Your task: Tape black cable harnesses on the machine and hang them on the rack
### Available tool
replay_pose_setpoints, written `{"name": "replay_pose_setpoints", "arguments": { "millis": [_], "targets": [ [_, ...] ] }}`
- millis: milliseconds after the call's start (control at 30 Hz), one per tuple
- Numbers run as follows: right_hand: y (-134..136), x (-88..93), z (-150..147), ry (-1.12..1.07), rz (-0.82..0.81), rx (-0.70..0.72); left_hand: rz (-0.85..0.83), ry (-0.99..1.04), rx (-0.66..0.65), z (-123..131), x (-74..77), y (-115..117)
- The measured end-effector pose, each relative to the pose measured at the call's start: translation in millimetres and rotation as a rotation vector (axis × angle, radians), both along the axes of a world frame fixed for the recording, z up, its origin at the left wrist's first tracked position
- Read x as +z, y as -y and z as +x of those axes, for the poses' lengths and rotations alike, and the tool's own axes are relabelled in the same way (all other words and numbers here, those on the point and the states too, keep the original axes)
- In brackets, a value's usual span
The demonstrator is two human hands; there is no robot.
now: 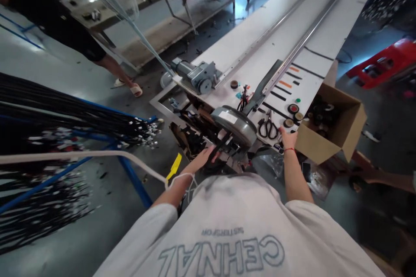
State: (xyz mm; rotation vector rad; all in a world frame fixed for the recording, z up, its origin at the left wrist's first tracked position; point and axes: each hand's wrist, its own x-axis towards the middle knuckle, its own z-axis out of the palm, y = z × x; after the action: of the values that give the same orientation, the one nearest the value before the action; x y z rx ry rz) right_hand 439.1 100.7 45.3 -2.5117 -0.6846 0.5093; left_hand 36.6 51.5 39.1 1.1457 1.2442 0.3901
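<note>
Hands (pixel 204 159) (pixel 288 138) beyond "CEHNAL" shirt (pixel 234 220)

A round grey metal motor housing (pixel 234 126) with a white label lies flat at the near end of the long white desk (pixel 260 39); black-handled scissors (pixel 268 128) lie flat just right of it

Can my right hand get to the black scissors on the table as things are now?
Probably yes: the right hand rests at the edge of the table right beside the scissors, with nothing lying between them.
</note>
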Motion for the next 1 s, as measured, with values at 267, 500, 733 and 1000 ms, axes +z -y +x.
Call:
{"name": "replay_pose_setpoints", "arguments": {
  "millis": [267,500,733,1000],
  "targets": [
    [6,-4.8,-19,-0.021,-0.033,-0.148,0.274,-0.166,-0.055,31,36.2,-16],
    [9,-9.0,-20,0.062,-0.067,-0.14,0.33,-0.335,-0.047,5,48.0,12],
    [8,-8.6,-22,0.079,-0.057,-0.146,0.405,-0.347,-0.08,13,40.8,21],
    [9,-6.4,-21,0.07,-0.054,-0.127,0.442,-0.421,-0.116,8,34.9,21]
  ]
}}
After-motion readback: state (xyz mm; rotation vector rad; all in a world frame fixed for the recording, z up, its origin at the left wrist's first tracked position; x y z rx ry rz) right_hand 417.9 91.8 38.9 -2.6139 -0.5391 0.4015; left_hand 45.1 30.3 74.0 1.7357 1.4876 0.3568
